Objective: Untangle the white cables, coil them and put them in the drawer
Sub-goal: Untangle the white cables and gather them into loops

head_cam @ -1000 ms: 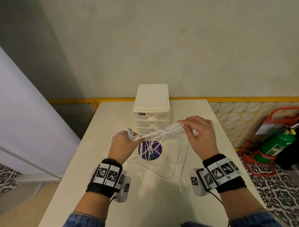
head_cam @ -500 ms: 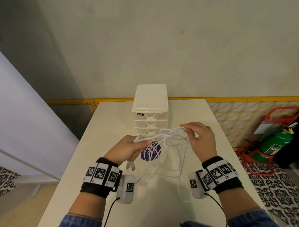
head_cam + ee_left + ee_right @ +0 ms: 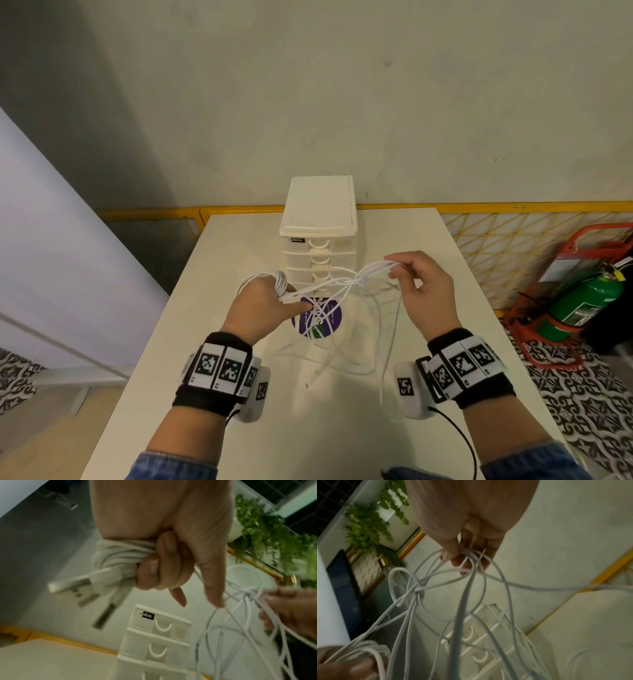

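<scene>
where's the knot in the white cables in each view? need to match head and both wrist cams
Head: the knot hangs mid-frame between the left hand and right hand, in front of the drawer unit.
Left wrist: far right, at the right hand's fingertips.
Right wrist: left of centre, below the fingers.
Shared landmark: the drawer unit's curved handles, seen in all three.

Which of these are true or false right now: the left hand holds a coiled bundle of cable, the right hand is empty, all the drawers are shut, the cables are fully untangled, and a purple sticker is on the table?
1. The left hand holds a coiled bundle. True.
2. The right hand is empty. False: it pinches loose white cables.
3. Every visible drawer of the drawer unit is shut. True.
4. The cables are fully untangled. False: a knot remains.
5. A purple sticker lies on the table. True.
</scene>
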Motion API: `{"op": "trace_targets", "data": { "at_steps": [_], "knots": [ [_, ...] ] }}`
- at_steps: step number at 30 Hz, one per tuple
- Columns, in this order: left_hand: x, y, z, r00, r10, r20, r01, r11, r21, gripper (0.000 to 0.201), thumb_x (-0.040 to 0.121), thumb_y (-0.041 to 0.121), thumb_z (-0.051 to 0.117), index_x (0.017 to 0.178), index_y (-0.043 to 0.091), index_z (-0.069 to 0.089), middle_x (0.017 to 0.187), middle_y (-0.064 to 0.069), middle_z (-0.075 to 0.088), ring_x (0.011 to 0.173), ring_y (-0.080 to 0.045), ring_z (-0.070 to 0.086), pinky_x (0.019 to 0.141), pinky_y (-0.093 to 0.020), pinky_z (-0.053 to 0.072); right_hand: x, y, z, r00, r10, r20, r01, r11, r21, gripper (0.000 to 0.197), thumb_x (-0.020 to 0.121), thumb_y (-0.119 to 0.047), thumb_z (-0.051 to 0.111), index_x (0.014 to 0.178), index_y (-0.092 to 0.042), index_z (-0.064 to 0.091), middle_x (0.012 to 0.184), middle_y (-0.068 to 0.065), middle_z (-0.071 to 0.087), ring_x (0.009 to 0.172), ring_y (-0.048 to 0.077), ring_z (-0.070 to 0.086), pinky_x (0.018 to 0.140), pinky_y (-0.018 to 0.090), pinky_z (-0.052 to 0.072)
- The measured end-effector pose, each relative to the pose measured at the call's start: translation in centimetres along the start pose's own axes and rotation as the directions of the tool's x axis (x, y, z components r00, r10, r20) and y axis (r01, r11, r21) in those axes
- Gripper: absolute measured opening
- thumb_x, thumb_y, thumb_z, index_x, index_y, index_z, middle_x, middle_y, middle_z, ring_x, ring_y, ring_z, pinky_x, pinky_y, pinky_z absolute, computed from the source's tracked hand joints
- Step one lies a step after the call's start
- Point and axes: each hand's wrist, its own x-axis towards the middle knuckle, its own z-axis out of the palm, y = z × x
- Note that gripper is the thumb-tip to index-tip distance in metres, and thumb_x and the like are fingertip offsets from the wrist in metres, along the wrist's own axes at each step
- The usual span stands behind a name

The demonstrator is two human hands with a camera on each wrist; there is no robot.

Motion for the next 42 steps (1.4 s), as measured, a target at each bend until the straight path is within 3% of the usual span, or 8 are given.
{"op": "trace_targets", "data": {
  "at_steps": [4,7,11,17,21,26,32,42],
  "knots": [
    [0.6,-1.4,0.4,0.987,0.051,-0.154,-0.002,0.953,0.303,0.024,0.081,0.027,0.062,0.064,0.010,0.056,0.061,-0.003,0.055,0.060,-0.020,0.054,0.061,-0.036,0.051,0.2,-0.5,0.2,0.967,-0.248,-0.053,0.247,0.969,-0.028,0.021,0.085,0.002,0.052,0.091,-0.006,0.071,0.090,0.001,0.060,0.085,0.005,0.057,0.074,0.016,0.047],
    [0.7,-1.6,0.5,0.997,0.046,-0.059,-0.023,0.939,0.342,0.036,0.077,0.038,0.066,0.066,0.006,0.055,0.064,-0.006,0.056,0.062,-0.021,0.054,0.059,-0.032,0.046,0.0,-0.5,0.5,0.958,-0.280,-0.055,0.279,0.960,-0.026,0.021,0.084,-0.002,0.053,0.090,-0.007,0.072,0.092,-0.003,0.059,0.087,0.006,0.058,0.075,0.016,0.048],
    [-0.1,-0.3,1.1,0.995,-0.074,0.067,0.084,0.984,-0.157,0.046,0.076,0.040,0.076,0.060,0.008,0.048,0.051,0.005,0.047,0.050,-0.014,0.045,0.050,-0.024,0.032,-0.7,-0.4,1.1,0.972,-0.206,-0.110,0.213,0.976,0.056,0.021,0.082,0.002,0.057,0.088,-0.011,0.072,0.091,0.003,0.062,0.087,0.007,0.059,0.074,0.016,0.048],
    [-1.0,2.1,2.5,0.905,-0.113,0.410,0.374,0.671,-0.640,0.057,0.083,0.057,0.057,0.082,0.000,0.062,0.046,0.002,0.025,0.039,-0.012,0.020,0.039,-0.020,0.020,-1.4,-0.7,2.5,0.981,-0.162,-0.108,0.178,0.969,0.170,0.027,0.076,0.013,0.060,0.084,-0.010,0.072,0.091,0.010,0.064,0.088,0.012,0.062,0.079,0.017,0.048],
    [-0.5,3.0,2.9,0.925,-0.150,0.350,0.368,0.587,-0.722,0.047,0.067,0.052,0.070,0.047,0.017,0.048,0.046,0.000,0.024,0.037,-0.013,0.021,0.039,-0.020,0.021,-1.9,-0.4,3.1,0.989,-0.148,-0.004,0.144,0.959,0.243,0.020,0.076,0.003,0.061,0.080,-0.014,0.072,0.090,-0.004,0.065,0.087,0.008,0.063,0.081,0.017,0.047],
    [-0.2,2.6,3.0,0.957,-0.194,0.218,0.287,0.502,-0.816,0.044,0.076,0.022,0.074,0.047,0.022,0.041,0.043,0.003,0.025,0.036,-0.011,0.020,0.039,-0.019,0.019,-3.0,-0.7,3.8,0.960,-0.111,0.257,0.037,0.961,0.275,0.014,0.076,0.002,0.065,0.082,-0.007,0.073,0.086,0.000,0.069,0.080,0.008,0.064,0.073,0.016,0.047],
    [-0.5,2.6,2.7,0.978,-0.196,0.069,0.177,0.611,-0.771,0.039,0.086,0.000,0.064,0.054,0.014,0.048,0.037,0.010,0.043,0.031,-0.004,0.038,0.038,-0.016,0.034,-3.1,-2.7,4.2,0.881,0.168,0.442,-0.359,0.845,0.396,0.016,0.089,-0.010,0.059,0.104,-0.017,0.057,0.077,0.003,0.068,0.071,0.019,0.064,0.068,0.023,0.050],
    [-0.4,2.8,2.2,0.975,-0.084,0.204,0.176,0.853,-0.492,0.027,0.080,0.012,0.075,0.058,0.007,0.059,0.044,0.009,0.052,0.041,0.001,0.042,0.048,-0.014,0.034,-2.5,-3.0,4.8,0.927,0.218,0.304,-0.312,0.900,0.306,0.028,0.090,0.001,0.053,0.102,-0.024,0.052,0.068,0.013,0.063,0.068,0.026,0.061,0.070,0.027,0.052]
  ]
}}
